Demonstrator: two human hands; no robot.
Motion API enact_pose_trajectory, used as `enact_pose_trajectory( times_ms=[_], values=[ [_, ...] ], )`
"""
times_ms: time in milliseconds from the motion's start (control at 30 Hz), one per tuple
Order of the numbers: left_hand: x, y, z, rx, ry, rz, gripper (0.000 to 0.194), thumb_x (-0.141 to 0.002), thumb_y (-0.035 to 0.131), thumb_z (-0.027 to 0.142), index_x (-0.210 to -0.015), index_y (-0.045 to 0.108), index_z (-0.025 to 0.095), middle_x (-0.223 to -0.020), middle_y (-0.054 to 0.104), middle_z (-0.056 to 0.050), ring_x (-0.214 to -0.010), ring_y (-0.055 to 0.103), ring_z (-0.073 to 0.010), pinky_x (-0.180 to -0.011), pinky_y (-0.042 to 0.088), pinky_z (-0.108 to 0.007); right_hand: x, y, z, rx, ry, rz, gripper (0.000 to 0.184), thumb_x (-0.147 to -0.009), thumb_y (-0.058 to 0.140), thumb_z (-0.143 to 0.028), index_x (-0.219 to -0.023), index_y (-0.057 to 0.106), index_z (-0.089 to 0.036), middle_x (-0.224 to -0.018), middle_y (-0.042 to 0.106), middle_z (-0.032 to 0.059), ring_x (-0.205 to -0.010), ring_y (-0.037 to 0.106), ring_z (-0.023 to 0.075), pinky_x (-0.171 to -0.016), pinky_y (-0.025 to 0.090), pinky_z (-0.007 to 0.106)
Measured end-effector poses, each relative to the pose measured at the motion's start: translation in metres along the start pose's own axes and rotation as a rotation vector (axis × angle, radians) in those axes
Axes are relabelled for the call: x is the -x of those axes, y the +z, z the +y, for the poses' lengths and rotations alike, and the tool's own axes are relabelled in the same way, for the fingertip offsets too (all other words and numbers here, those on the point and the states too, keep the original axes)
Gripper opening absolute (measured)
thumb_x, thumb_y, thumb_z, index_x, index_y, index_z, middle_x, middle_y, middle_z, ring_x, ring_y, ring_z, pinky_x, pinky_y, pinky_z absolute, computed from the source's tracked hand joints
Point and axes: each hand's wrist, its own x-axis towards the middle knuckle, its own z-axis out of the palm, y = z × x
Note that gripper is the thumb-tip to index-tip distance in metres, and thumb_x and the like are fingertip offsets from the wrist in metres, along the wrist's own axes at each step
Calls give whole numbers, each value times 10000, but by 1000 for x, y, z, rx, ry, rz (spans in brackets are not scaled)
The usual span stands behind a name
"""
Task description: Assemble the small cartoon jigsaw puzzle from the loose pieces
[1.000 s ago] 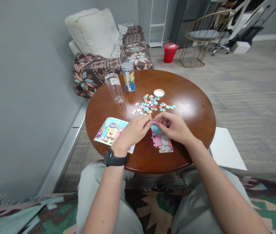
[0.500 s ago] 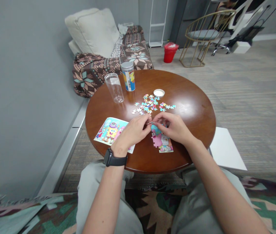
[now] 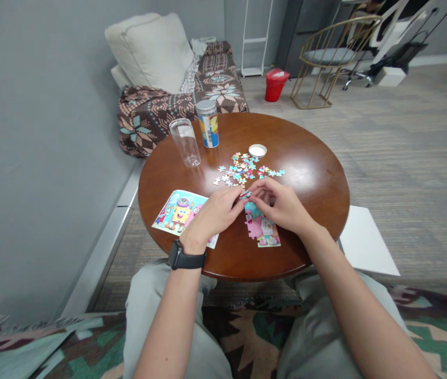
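Brightly printed cardboard jigsaw pieces [image 3: 242,167] are carried on a round, glossy brown wooden desk [image 3: 227,263], strewn loose between its middle and its far edge, beyond both hands. Toward the left of the near edge, a rectangular glossy picture sheet [image 3: 179,213] is laid flat, its right part covered by the left hand [image 3: 221,205]. By that hand, thumb and forefinger are closed on the left end of something small; by the right hand [image 3: 280,205], the other end is pinched likewise. Just right of the desk's middle, toward the near edge, a partly joined pink and pale blue jigsaw section [image 3: 254,227] is laid, its longer run seemingly from far to near; its far right part is hidden under the right hand, the nearer of the two. Between the fingertips, a small blue-and-red cardboard piece [image 3: 246,195] is held aslant, its right end turned slightly toward the far edge, just beyond the section's far left corner. Whether one piece or two are held cannot be told.
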Motion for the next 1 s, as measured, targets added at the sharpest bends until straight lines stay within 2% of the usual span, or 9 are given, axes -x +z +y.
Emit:
enact_pose_trajectory(
  times_ms=[267, 400, 533, 667, 833, 1000],
  values=[
    [-1, 0, 1, 0, 11, -19, 249, -1027, 417, 299, -868, 578, 197, -928, 658, -55, -897, 599, -205, -869, 470, -336, -1, 1, 2, 14, -22, -9, 37, -884, 629, -243, -882, 625, -206, -775, 671, 8, -688, 609, 140, -663, 488, 278],
    [0, 0, 0, 38, 9, 1, 213, -1019, 390, 227, -970, 596, 201, -985, 668, -56, -933, 611, -204, -885, 474, -335, 0, 1, 2, 25, -15, 0, 24, -883, 611, -229, -884, 609, -206, -780, 661, 5, -686, 596, 136, -655, 474, 277],
    [1, -1, -1, 76, -6, 6, 213, -998, 377, 154, -1035, 583, 197, -950, 660, -41, -883, 613, -188, -845, 471, -319, 0, 1, 2, 35, -7, 0, 26, -883, 597, -226, -870, 598, -204, -794, 657, 8, -698, 587, 132, -661, 465, 276],
    [1, -1, 0, 55, 1, -2, 199, -1019, 393, 214, -949, 577, 194, -931, 654, -42, -871, 600, -189, -839, 461, -318, -1, 1, 3, 36, -11, -5, 30, -888, 586, -229, -871, 588, -204, -781, 647, 5, -695, 581, 130, -661, 463, 275],
    [0, -2, 2, 17, 13, -16, 271, -1037, 370, 256, -837, 544, 199, -888, 639, -41, -847, 584, -187, -839, 459, -315, 0, 3, 6, 27, -31, 17, 79, -881, 590, -221, -956, 593, -196, -797, 652, 7, -683, 579, 124, -653, 472, 267],
    [0, -2, 2, 24, 5, -15, 269, -1035, 362, 240, -834, 537, 201, -879, 636, -38, -841, 586, -186, -836, 453, -313, -1, 3, 6, 34, -65, -4, 117, -849, 644, -211, -962, 617, -197, -791, 655, 1, -678, 575, 125, -650, 477, 264]
  ],
)
